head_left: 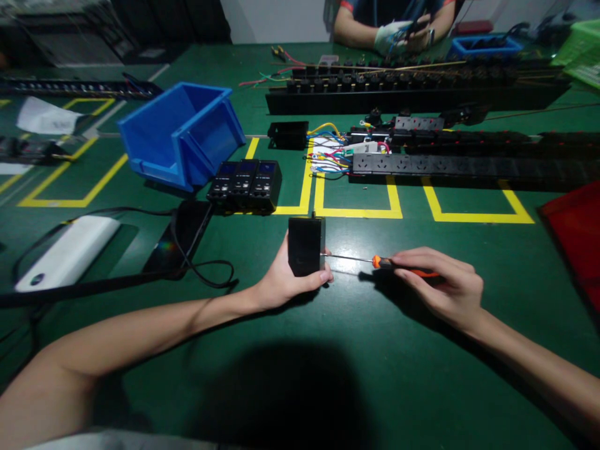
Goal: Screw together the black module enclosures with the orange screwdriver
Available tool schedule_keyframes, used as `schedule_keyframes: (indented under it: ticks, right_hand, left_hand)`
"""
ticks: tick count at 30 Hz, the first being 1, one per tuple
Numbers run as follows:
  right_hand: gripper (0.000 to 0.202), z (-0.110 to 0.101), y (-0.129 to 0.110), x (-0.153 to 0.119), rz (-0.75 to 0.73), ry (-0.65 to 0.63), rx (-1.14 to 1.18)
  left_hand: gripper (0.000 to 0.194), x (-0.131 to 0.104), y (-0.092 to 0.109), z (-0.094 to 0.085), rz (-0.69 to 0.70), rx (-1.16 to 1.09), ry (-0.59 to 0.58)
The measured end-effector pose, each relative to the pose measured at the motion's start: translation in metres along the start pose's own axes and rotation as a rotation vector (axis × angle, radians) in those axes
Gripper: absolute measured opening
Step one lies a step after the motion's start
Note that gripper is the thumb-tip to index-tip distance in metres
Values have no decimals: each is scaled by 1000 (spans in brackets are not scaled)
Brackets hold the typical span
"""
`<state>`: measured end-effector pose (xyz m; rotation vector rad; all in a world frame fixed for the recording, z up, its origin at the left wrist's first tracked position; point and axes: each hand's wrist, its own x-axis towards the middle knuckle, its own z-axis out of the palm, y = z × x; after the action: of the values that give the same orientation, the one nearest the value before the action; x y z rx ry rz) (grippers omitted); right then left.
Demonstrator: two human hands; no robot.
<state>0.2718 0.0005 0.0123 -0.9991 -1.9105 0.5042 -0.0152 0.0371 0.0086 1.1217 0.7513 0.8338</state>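
A small black box-shaped device (305,247) is held upright in my left hand (293,278), whose thumb lies across its lower right edge. In my right hand (443,281) is a screwdriver (382,262) with an orange and black handle, its thin shaft pointing left. The shaft's tip meets the right side of the device. Three black modules (244,184) with small displays stand side by side beyond my left hand, next to a blue bin (182,137).
Power strips (422,165) with loose coloured wires (330,159) lie across the back. Left are a white power bank (68,253), a phone (178,237) and black cables. A person's gloved hand (391,37) holds wires across the table (375,362). Something red (576,237) sits right.
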Motion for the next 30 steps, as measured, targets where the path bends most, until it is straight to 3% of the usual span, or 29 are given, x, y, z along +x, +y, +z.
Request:
schedule_keyframes:
  ticks: [13, 19, 30]
  right_hand:
    - [31, 1, 1, 2, 19, -75, -10]
    - [41, 4, 1, 3, -74, 17, -19]
    - [42, 3, 3, -2, -77, 23, 26]
  left_hand:
    - [65, 0, 0, 1, -4, 26, -1]
    - [57, 1, 1, 1, 3, -9, -11]
    - [63, 0, -1, -1, -9, 20, -28]
